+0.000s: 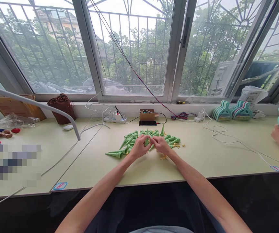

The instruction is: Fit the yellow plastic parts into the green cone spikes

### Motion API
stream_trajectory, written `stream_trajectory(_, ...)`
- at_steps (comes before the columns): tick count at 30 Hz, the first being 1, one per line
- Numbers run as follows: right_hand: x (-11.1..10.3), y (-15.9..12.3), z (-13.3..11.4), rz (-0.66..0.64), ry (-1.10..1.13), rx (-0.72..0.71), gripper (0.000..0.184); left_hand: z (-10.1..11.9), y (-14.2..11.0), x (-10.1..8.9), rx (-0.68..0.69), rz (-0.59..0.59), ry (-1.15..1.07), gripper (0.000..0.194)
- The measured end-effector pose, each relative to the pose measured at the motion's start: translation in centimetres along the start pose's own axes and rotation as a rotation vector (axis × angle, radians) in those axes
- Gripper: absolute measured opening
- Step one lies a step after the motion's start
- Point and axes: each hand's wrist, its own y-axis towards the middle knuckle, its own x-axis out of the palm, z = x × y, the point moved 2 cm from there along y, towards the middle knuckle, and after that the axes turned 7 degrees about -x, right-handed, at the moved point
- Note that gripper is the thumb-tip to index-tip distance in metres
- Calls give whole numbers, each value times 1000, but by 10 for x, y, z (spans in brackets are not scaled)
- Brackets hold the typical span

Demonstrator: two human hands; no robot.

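1. Two bare hands show in my head view, the left hand (140, 147) and the right hand (161, 144). Their fingertips nearly meet above a flat, pale yellow-green tabletop (88, 168).
2. Both hands have their fingers bent in, with just small gaps. A slim, pointed green plastic cone (146, 139) is right at the fingertips, in the middle of a pile of more like it. I think the left hand has hold of it, but I cannot tell for sure. I cannot tell what the right hand pinches, because its fingers cover the spot.
3. What could go wrong? The cone looks smooth and thin, so it could slip if the pinch is weak or off to one side.
4. Small, knobbly yellow plastic bits (163, 157) lie just beside the right wrist. A low sweep of that arm could scatter them.
5. A bump could also tip the upright light-green cone (162, 131) just behind the right hand.
6. Now the pointing. The cone at the fingertips has its long axis up and down, tip up. The upright one points up too.
7. At the pile's left end, a flat-lying green cone with a wide cap (117, 155) runs left to right, tip to the left.
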Motion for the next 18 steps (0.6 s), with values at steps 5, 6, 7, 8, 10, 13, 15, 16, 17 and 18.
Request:
stream_trajectory(5, 0, 0, -1, 16, 23, -16, 46, -2, 0, 1, 9, 3, -7, 19)
stream_trajectory(6, 0, 0, -2, 21, 29, -18, 46, -2, 0, 1, 9, 2, -11, 20)
stream_trajectory(7, -1, 0, -3, 24, 33, -18, 45, -2, 0, 1, 7, 1, -14, 20)
stream_trajectory(8, -1, 0, -3, 24, 37, -15, 44, -2, 0, 1, 4, 1, -17, 20)
stream_trajectory(10, -1, 0, -5, 19, 42, -7, 41, -1, 0, 0, 0, 1, -17, 19)
stream_trajectory(13, -1, 0, -6, 8, 50, -1, 38, -1, 0, 0, -1, 0, -8, 19)
stream_trajectory(15, -1, 0, -5, 8, 50, -2, 40, -1, 0, 1, 3, -3, 2, 18)
stream_trajectory(16, -1, 0, -5, 11, 46, -2, 41, -1, 0, 1, 6, -3, 6, 18)
stream_trajectory(17, -1, 0, -5, 13, 41, -3, 42, -1, 0, 1, 9, -4, 9, 17)
stream_trajectory(18, -1, 1, -4, 13, 35, -3, 43, -1, -1, 1, 12, -4, 10, 17)
